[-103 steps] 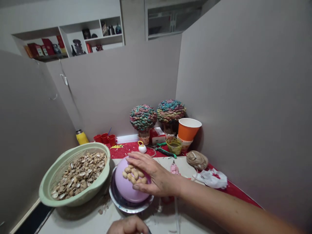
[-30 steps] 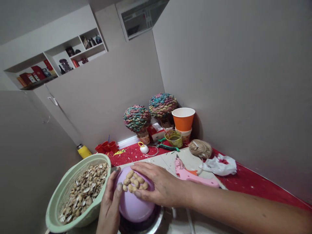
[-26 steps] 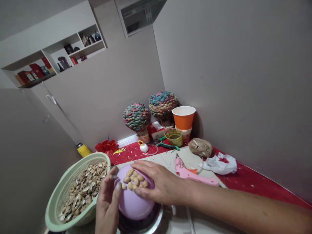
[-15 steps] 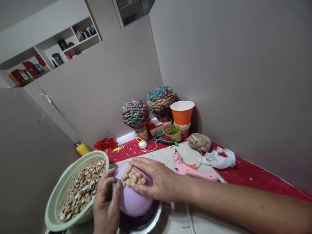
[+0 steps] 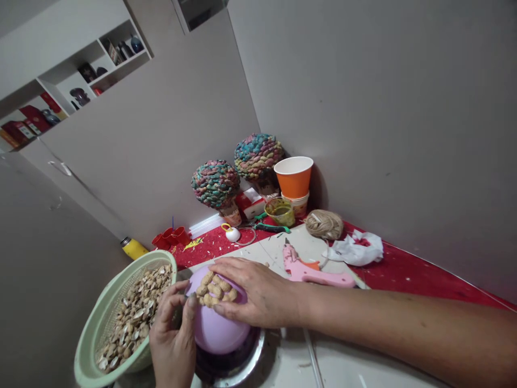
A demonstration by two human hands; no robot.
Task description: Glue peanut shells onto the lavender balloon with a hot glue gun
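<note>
A light purple balloon (image 5: 220, 331) sits in a round metal bowl (image 5: 254, 353) with a dark inside. A cluster of peanut shells (image 5: 216, 291) covers part of its upper side. My right hand (image 5: 254, 291) curves over the balloon from the right, fingers above the shells and thumb below, gripping it. At the left edge of the cluster, my left hand (image 5: 175, 320) has its thumb and fingertips drawn together against a peanut shell, which they partly hide. Close beside this hand stands a light green colander (image 5: 91, 323) full of split peanut shells (image 5: 139, 312).
A pink glue gun (image 5: 315, 274) lies right of the bowl, near a twine ball (image 5: 324, 224) and a crumpled white bag (image 5: 357, 249). Behind are two colourful shell-covered balls (image 5: 216, 184) on cups, an orange paper cup (image 5: 294, 180), green-handled pliers (image 5: 272, 228) and red cups (image 5: 173, 237).
The view has shifted slightly, so the background sits a bit higher and further left. Both hands keep nearly the same hold at the balloon and shells.
</note>
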